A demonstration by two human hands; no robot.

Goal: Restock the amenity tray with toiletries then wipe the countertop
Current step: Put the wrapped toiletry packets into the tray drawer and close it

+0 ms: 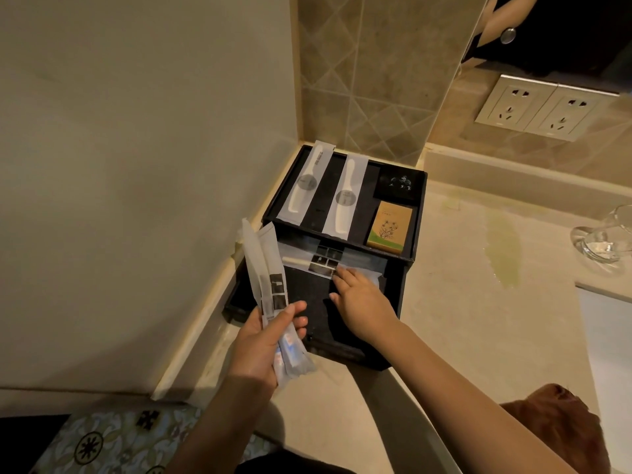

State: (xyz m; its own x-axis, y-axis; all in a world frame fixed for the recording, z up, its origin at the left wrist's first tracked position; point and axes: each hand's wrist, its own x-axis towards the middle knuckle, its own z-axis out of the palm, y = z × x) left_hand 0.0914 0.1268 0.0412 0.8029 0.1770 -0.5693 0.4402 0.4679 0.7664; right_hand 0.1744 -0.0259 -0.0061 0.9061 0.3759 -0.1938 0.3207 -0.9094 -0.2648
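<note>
Two tiers on the black amenity tray [415, 213], sitting in the corner of the beige surface [478, 302] at frame centre, against the wall on the left and the tiled backsplash behind. Upper tier: two wrapped white combs [345, 200] lying side by side lengthwise, a black box [398, 184] at its right rear, an orange-tan box with a flower print [390, 227] just in front of that. Lower tier sticks out toward the camera like an open drawer; one wrapped toothbrush packet [307, 261] lies across its back edge, left to right. Right hand [362, 302] is palm down, fingers spread and flat, fingertips touching the right end of that packet. Left hand [263, 340] is at lower centre, just left of the lower tier, closed around a bundle of wrapped toothbrush packets [263, 268]; thumb clamps them from the front, and the long ends stand up and lean left, toward the wall. Lower ends of the bundle poke out below the palm, with some blue and white visible inside. Exact count in the bundle: cannot tell, at least two. Right of the tray the surface has a pale yellowish streak [502, 248]. Clear glass [602, 237] lying at the right edge of frame. Brown cloth [561, 422] at lower right, on the surface near the right forearm. Double wall socket [543, 107] at upper right. Patterned floor tile [102, 439] at lower left.
</note>
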